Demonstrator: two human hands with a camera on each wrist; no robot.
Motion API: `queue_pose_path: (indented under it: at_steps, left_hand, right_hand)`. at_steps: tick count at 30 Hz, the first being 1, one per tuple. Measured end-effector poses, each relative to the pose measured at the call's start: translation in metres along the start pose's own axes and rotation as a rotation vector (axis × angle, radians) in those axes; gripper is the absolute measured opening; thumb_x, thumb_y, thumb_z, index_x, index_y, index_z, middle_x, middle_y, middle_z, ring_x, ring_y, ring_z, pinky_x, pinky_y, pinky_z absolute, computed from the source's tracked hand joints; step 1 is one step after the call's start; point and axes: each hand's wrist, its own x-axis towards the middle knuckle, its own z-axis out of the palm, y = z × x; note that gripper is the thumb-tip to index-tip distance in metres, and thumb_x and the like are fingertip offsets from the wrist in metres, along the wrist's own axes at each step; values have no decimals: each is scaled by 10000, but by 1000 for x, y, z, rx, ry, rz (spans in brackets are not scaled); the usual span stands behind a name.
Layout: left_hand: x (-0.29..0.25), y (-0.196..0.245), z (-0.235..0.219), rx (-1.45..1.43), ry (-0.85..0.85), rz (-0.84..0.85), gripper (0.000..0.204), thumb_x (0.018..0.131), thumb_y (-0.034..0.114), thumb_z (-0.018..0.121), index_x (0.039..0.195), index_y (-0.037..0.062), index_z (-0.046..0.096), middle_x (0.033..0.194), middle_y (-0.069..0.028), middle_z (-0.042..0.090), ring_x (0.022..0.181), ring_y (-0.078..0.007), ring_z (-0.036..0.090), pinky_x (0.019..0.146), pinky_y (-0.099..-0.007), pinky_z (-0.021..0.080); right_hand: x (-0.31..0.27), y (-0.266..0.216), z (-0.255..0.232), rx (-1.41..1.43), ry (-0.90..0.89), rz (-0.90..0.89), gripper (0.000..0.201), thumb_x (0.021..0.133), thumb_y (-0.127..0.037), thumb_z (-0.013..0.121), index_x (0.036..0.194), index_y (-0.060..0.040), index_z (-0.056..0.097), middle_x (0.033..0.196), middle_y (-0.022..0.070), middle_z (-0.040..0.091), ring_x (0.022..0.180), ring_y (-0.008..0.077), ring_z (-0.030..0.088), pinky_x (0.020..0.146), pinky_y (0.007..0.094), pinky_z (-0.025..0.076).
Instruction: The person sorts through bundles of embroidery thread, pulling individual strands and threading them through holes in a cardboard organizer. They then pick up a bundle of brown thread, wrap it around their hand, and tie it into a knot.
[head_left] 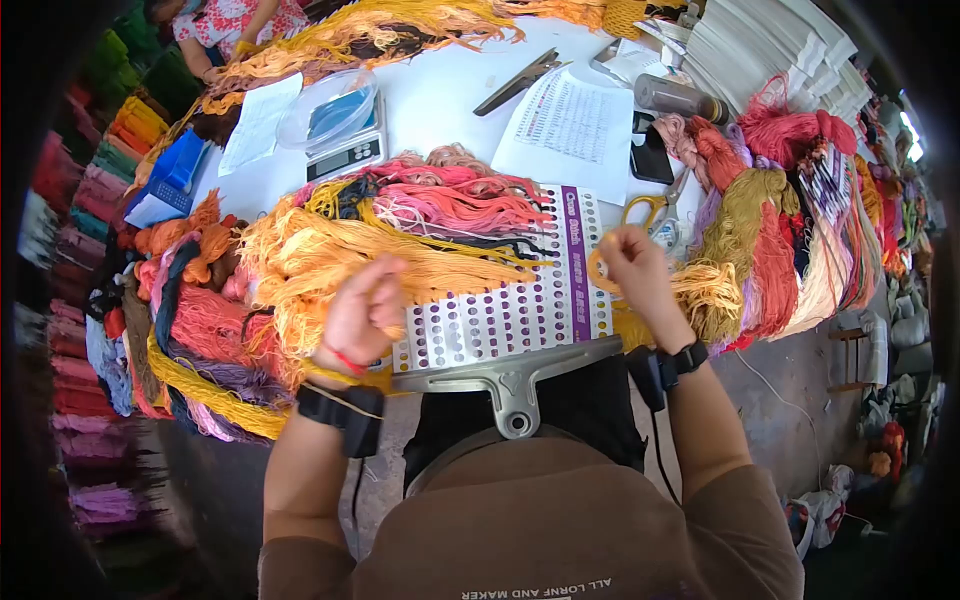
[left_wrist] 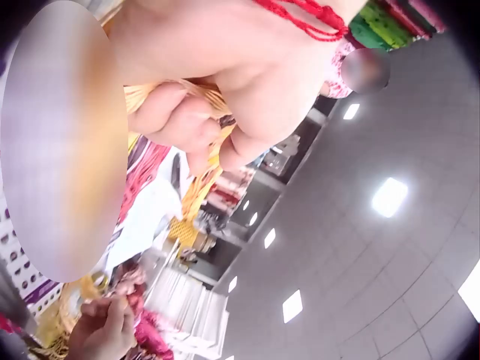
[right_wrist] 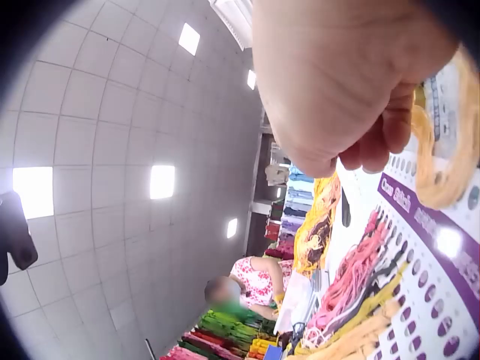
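My right hand [head_left: 637, 275] pinches a small loop of light orange embroidery thread [right_wrist: 444, 184] over the right edge of a punched thread card [head_left: 500, 325]. In the right wrist view the loop hangs below the curled fingers. My left hand [head_left: 365, 310] is raised over the card's left side with fingers curled and thumb against the index finger [left_wrist: 187, 120]; no thread shows in it. Beneath it, a thick bundle of orange thread [head_left: 330, 250] spreads across the card, ends near the holes. Pink skeins [head_left: 460, 205] lie above, with yellow and black strands between.
A metal clip [head_left: 515, 385] grips the card's near edge. Behind lie a digital scale [head_left: 350, 155], printed sheets [head_left: 570, 120], scissors [head_left: 655, 205] and a phone [head_left: 650, 150]. Coloured skeins pile on the left [head_left: 215, 330] and right [head_left: 775, 230]. Another person [head_left: 240, 25] sits across.
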Motion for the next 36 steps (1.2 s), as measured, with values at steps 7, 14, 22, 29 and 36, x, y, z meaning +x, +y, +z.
queue_pose_path:
  at_steps: [7, 14, 22, 29, 36]
  left_hand:
    - [52, -72, 64, 316, -88, -164, 129, 853, 181, 544, 807, 64, 574, 546, 64, 393, 387, -21, 274, 350, -176, 173]
    - [71, -96, 71, 395, 23, -149, 172, 831, 228, 572, 773, 66, 567, 576, 14, 472, 359, -41, 305, 325, -197, 173]
    - [77, -96, 79, 392, 110, -156, 166, 798, 176, 578, 681, 63, 545, 544, 8, 462, 373, -54, 335, 337, -205, 192]
    - [90, -106, 87, 868, 58, 262, 61, 749, 57, 521, 730, 0, 530, 600, -23, 511, 502, -98, 472, 456, -229, 372]
    - [96, -104, 84, 814, 8, 173, 72, 735, 1, 490, 783, -18, 540, 660, -39, 540, 585, -117, 532, 567, -236, 449]
  right_hand:
    - [8, 2, -30, 145, 489, -88, 184, 872, -170, 518, 840, 10, 538, 641, 10, 524, 565, 43, 467, 505, 204, 385]
    - [-21, 3, 17, -408, -154, -130, 167, 843, -188, 526, 834, -23, 544, 714, 152, 563, 658, 301, 574, 581, 367, 447]
    - [-19, 18, 29, -638, -179, -314, 171, 824, -176, 517, 842, -13, 564, 778, 184, 575, 720, 354, 563, 624, 411, 450]
    - [-27, 0, 32, -826, -157, -337, 127, 836, -161, 464, 866, -43, 504, 762, 133, 589, 679, 306, 594, 574, 387, 474]
    - [-32, 1, 40, -1031, -180, -317, 86, 795, -98, 455, 861, -50, 430, 672, 101, 584, 586, 257, 606, 481, 349, 472]
